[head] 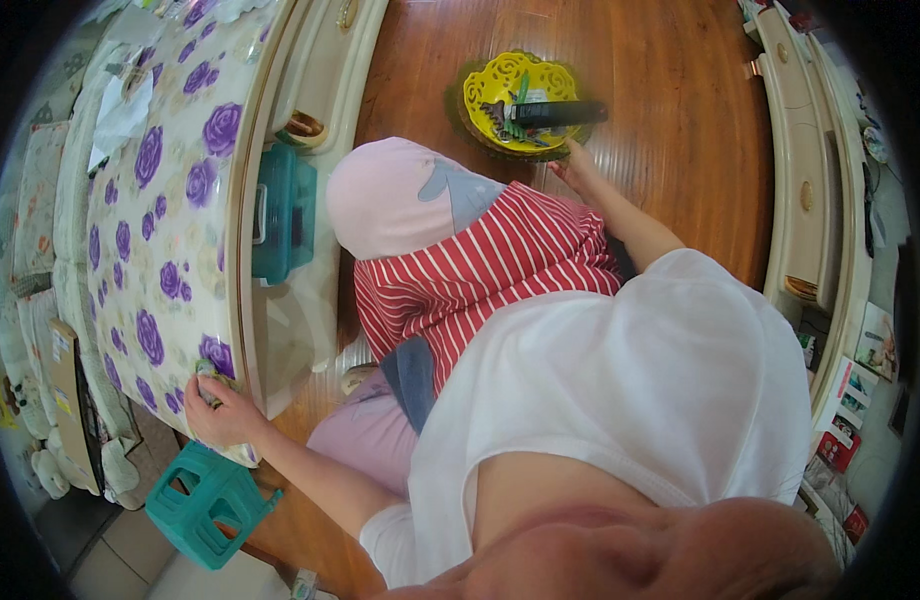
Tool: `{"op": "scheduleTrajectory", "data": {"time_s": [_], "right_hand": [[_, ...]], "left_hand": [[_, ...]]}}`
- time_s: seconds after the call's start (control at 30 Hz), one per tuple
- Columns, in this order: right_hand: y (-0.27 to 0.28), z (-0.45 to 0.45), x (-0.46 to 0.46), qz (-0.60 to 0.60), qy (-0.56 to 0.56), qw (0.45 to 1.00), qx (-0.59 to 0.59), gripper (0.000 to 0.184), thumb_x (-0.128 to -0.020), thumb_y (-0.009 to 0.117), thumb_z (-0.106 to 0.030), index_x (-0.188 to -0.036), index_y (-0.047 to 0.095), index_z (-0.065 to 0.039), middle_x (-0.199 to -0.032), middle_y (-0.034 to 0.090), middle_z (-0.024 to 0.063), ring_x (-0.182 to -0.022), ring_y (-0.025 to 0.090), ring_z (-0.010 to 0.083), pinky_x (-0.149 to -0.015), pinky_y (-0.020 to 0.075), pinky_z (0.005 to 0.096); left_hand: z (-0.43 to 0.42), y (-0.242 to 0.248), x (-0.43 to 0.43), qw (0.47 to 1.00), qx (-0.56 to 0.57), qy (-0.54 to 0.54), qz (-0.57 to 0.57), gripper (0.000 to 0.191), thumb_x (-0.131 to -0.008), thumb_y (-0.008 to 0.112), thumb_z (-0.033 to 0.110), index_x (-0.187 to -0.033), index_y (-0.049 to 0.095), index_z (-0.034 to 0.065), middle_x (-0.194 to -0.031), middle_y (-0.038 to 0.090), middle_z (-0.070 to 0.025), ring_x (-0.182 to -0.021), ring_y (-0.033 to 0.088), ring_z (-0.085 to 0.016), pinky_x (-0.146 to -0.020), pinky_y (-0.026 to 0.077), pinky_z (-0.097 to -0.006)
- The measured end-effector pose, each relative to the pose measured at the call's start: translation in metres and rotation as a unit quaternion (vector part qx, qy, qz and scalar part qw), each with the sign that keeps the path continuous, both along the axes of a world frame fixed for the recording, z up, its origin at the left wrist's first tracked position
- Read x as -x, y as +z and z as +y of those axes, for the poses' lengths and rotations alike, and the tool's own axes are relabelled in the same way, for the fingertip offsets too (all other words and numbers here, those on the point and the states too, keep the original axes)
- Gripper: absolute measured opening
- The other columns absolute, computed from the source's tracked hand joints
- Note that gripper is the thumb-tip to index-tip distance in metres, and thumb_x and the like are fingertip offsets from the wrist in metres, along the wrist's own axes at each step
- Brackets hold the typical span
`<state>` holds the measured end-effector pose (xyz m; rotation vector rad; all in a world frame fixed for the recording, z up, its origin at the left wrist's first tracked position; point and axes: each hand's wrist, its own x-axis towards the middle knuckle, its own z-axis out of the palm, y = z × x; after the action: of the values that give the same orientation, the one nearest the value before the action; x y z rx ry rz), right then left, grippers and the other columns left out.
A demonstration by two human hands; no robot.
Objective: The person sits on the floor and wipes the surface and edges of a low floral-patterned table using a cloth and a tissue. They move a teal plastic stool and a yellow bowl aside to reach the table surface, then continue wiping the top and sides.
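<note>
My left hand (pixel 224 415) rests at the corner of a table covered by a purple-flowered tablecloth (pixel 160 279), its fingers around a small crumpled item (pixel 207 370) that I cannot identify. At the upper middle, my right hand (pixel 574 166) grips the near rim of a yellow openwork plastic basket (pixel 481 81), held over the wooden floor. A black oblong object (pixel 554 114) lies across the basket, beside a purple claw-like hair clip (pixel 495 112), a green item and other small things.
A teal plastic stool (pixel 205 504) stands below the table corner. A teal lidded box (pixel 284 214) sits on the table's lower shelf. A drawer cabinet (pixel 805 150) runs along the right. White paper (pixel 122 112) lies at the table's far left edge.
</note>
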<state>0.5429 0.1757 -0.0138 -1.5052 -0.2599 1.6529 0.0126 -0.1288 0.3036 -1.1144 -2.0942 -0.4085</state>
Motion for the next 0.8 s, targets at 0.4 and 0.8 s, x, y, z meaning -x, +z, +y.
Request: {"op": "scheduleTrajectory", "data": {"time_s": [0.4, 0.8], "right_hand": [[-0.021, -0.003, 0.006, -0.005, 0.018, 1.0, 0.021, 0.039, -0.098, 0.049, -0.034, -0.128, 0.047, -0.009, -0.105, 0.064, 0.0145, -0.058, 0.062, 0.0235, -0.047, 0.053, 0.0275], [-0.061, -0.01, -0.021, 0.01, 0.017, 0.998, 0.065, 0.037, -0.096, 0.054, -0.037, -0.125, 0.052, -0.014, -0.116, 0.062, 0.0091, -0.09, 0.062, 0.028, -0.062, 0.0554, 0.0369]], "left_hand": [[0.0, 0.0, 0.0, 0.999, 0.005, -0.011, 0.035, 0.025, -0.094, 0.059, 0.025, -0.095, 0.072, 0.003, -0.093, 0.071, -0.0123, -0.086, 0.066, -0.03, -0.074, 0.052, -0.0411], [0.0, -0.003, -0.002, 0.999, 0.007, -0.008, 0.039, 0.018, -0.09, 0.061, 0.019, -0.095, 0.071, 0.004, -0.096, 0.071, -0.0118, -0.088, 0.065, -0.032, -0.078, 0.05, -0.0419]]}}
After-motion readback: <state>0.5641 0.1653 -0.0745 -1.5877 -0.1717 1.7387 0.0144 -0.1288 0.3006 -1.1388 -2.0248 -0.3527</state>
